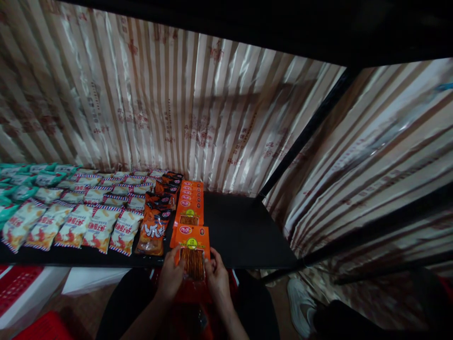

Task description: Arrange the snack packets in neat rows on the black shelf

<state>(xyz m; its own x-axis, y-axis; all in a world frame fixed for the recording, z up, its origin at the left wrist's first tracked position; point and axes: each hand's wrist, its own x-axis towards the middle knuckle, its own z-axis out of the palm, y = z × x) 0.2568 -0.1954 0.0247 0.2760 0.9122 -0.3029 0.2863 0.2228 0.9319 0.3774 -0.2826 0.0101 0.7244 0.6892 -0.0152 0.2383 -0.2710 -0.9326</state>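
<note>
An orange snack packet (193, 262) with a clear window showing brown sticks is held upright between my hands at the shelf's front edge. My left hand (171, 275) is closed on its left side, and my right hand (217, 277) grips the right side with thumb and fingers. Just behind it, a row of matching orange packets (189, 212) lies overlapped toward the back of the shelf. To the left of that row stand darker orange bags (155, 225) with white lettering.
The black shelf (240, 236) carries several white shrimp-picture bags (101, 226) and green bags (47, 178) on the left. A black post (304, 127) rises at its back right corner before a striped curtain (219, 118). Red baskets (46, 328) sit below; another person's shoe (299, 302) shows at right.
</note>
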